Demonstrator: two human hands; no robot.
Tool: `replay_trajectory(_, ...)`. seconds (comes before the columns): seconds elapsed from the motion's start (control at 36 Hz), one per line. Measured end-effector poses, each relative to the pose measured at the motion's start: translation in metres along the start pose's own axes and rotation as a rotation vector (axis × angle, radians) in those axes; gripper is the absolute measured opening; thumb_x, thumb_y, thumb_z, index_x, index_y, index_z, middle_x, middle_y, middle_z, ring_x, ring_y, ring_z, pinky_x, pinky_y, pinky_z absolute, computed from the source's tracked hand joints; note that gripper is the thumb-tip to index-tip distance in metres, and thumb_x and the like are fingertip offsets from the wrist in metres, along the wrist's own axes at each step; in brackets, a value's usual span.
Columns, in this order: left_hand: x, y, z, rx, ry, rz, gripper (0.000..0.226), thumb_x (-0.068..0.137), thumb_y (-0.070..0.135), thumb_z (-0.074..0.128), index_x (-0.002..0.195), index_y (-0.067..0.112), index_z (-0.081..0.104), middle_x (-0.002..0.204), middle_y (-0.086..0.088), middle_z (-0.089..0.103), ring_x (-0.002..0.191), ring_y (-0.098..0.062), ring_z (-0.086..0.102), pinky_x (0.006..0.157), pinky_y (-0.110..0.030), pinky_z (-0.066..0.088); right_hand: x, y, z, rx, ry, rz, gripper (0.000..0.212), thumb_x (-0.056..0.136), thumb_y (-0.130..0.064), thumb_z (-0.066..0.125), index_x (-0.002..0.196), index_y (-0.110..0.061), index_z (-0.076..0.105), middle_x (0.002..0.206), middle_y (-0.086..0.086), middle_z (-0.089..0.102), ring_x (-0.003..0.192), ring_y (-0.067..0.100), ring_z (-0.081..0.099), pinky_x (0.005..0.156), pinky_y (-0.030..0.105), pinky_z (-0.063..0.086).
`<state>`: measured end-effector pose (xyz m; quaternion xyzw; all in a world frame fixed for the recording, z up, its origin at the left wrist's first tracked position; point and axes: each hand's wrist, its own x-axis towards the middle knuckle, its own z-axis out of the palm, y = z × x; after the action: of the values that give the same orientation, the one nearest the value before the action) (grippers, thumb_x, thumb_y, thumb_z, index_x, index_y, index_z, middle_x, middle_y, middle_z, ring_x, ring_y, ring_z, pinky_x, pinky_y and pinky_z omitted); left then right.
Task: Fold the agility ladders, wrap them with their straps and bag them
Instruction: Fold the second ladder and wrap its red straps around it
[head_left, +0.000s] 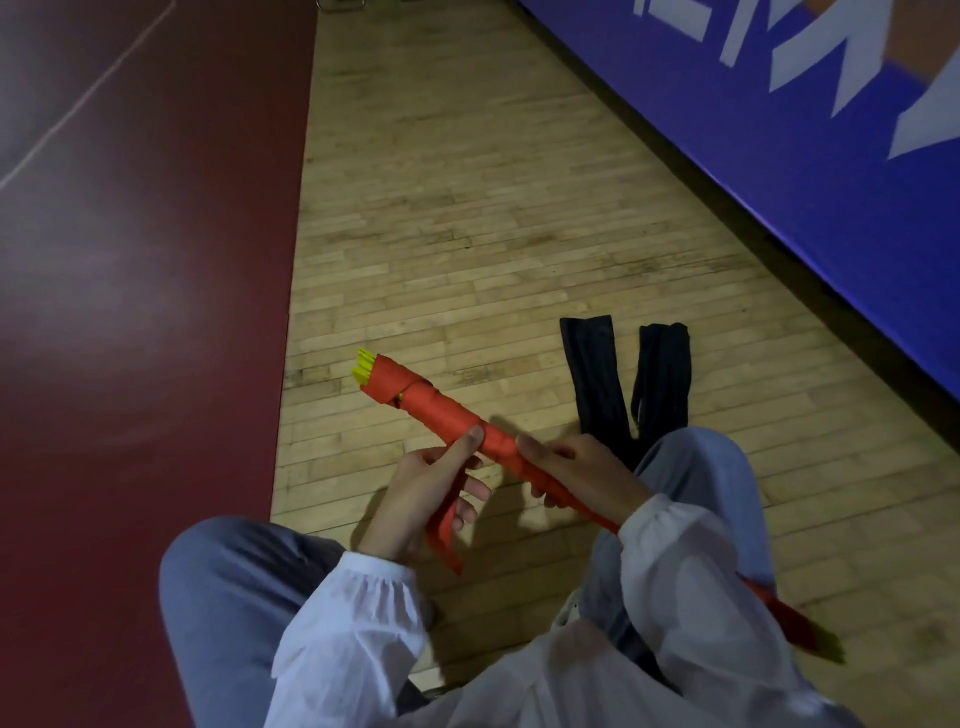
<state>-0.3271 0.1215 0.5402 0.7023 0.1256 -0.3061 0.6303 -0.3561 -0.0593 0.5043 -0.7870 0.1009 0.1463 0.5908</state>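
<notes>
A folded agility ladder bundle (431, 402), yellow rungs showing at its far end, is wound in red strap and held slanting over the wooden floor in front of my knees. My left hand (415, 488) pinches the loose red strap end (441, 535), with its thumb pressed on the wrapped bundle. My right hand (576, 473) grips the bundle's near half; the bundle's red tail runs under my right sleeve and out past my right knee. Two black bags (597, 384) lie flat on the floor just beyond my right knee.
I sit on a pale wooden floor (467, 208). A dark red court surface (130, 312) borders it on the left. A blue padded wall panel (779, 130) with white lettering runs along the right.
</notes>
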Motion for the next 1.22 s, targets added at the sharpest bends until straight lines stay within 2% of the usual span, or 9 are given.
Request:
replay_trajectory(0.08,0.0,-0.002,-0.001,0.01,0.002,-0.003,0.048,0.088,0.043,0.061,0.102,-0.003,0.061,0.065,-0.012,0.067,0.036,-0.015,0.051,0.036,-0.019,0.04,0.0,0.002,0.002,-0.055,0.05,-0.018,0.062,0.078,-0.067,0.048,0.089,-0.01,0.07,0.079,0.011,0.071,0.066,0.015,0.065,0.07,0.029,0.053)
replay_trajectory(0.17,0.0,-0.002,0.0,0.036,0.003,0.003,0.05,0.087,0.045,0.063,0.103,-0.003,0.062,0.067,-0.012,0.069,0.037,-0.015,0.051,0.036,-0.02,0.04,0.002,0.005,0.006,-0.135,0.104,-0.022,0.075,0.07,-0.086,0.044,0.086,-0.017,0.069,0.077,0.005,0.071,0.073,0.02,0.068,0.079,0.04,0.055)
replay_trajectory(0.36,0.0,0.001,0.006,0.041,0.035,0.047,0.043,0.09,0.043,0.06,0.093,0.0,0.065,0.063,-0.009,0.067,0.035,-0.012,0.048,0.035,-0.019,0.035,-0.003,0.005,0.019,-0.178,0.159,-0.007,0.055,0.074,-0.074,0.058,0.1,-0.026,0.062,0.086,-0.01,0.064,0.082,0.01,0.063,0.077,0.03,0.051)
replay_trajectory(0.53,0.002,0.0,0.007,0.011,0.076,0.079,0.034,0.095,0.031,0.056,0.079,0.002,0.065,0.058,-0.009,0.066,0.032,-0.011,0.045,0.033,-0.017,0.034,-0.001,0.009,0.019,-0.162,0.169,-0.033,0.066,0.08,-0.062,0.064,0.131,-0.021,0.055,0.092,-0.02,0.058,0.087,-0.001,0.058,0.072,0.021,0.043)
replay_trajectory(0.67,0.001,-0.001,0.006,0.016,0.075,0.079,0.035,0.096,0.026,0.054,0.076,-0.001,0.065,0.057,-0.009,0.065,0.032,-0.011,0.044,0.032,-0.017,0.034,-0.005,0.003,0.014,-0.194,0.107,-0.016,0.046,0.083,-0.061,0.056,0.112,-0.026,0.057,0.09,-0.019,0.057,0.088,0.009,0.061,0.067,0.015,0.045)
replay_trajectory(0.75,-0.001,-0.002,0.005,0.041,0.069,0.079,0.038,0.097,0.025,0.052,0.074,-0.003,0.064,0.049,-0.005,0.062,0.031,-0.01,0.043,0.033,-0.017,0.034,-0.006,-0.002,0.008,-0.208,0.073,0.027,0.055,0.084,-0.066,0.043,0.113,-0.022,0.06,0.085,-0.013,0.061,0.076,0.006,0.062,0.053,0.009,0.043)
replay_trajectory(0.86,-0.002,-0.003,0.003,0.059,0.057,0.069,0.038,0.097,0.025,0.051,0.074,-0.002,0.063,0.043,-0.001,0.059,0.031,-0.009,0.043,0.034,-0.017,0.035,-0.001,0.002,0.003,-0.224,-0.01,0.068,0.069,0.073,-0.074,0.041,0.092,-0.014,0.068,0.081,0.003,0.068,0.077,0.019,0.067,0.074,0.03,0.051)
replay_trajectory(1.08,-0.001,-0.002,0.001,0.044,0.043,0.064,0.036,0.097,0.022,0.05,0.074,-0.001,0.063,0.055,-0.007,0.065,0.033,-0.012,0.045,0.034,-0.018,0.037,0.001,0.009,0.007,-0.146,0.063,0.049,0.046,0.071,-0.069,0.057,0.066,-0.023,0.064,0.064,-0.004,0.065,0.065,0.015,0.065,0.073,0.037,0.053)
replay_trajectory(1.22,0.001,0.001,-0.002,0.007,-0.001,0.003,0.03,0.097,0.026,0.052,0.089,-0.002,0.061,0.06,-0.012,0.065,0.034,-0.015,0.049,0.034,-0.018,0.038,0.0,0.009,0.01,-0.162,0.144,0.057,0.044,0.072,-0.068,0.066,0.071,-0.024,0.066,0.067,-0.006,0.067,0.071,0.016,0.067,0.077,0.04,0.054)
